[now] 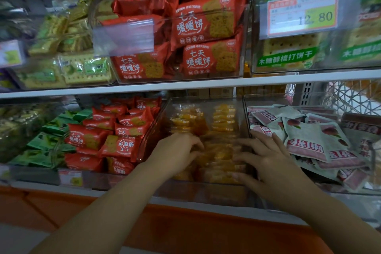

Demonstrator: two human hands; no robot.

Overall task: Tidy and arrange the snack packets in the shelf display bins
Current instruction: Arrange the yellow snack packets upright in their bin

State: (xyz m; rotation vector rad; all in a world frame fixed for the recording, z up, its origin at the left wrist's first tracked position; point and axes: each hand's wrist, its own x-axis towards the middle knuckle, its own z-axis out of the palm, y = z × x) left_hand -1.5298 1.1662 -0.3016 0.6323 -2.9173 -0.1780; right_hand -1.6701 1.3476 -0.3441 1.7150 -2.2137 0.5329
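1. Green packets [49,146] piled in the far-left bin on the lower shelf.
2. Red packets [107,136] heaped in the next bin.
3. Left hand [177,150] down in the clear middle bin [206,102], fingers curled onto the orange packets [218,154].
4. Right hand [266,159] spread open, flat on the same orange packets.
5. Pink and white packets [309,140] loose in the right bin.
6. Price tag [302,14] clipped on the upper shelf bin.

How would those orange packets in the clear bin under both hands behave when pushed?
The orange packets look glossy, so they probably slide over each other. They seem small and thin, likely light. Lying loose in the clear bin, they may shift rather than stay stacked.
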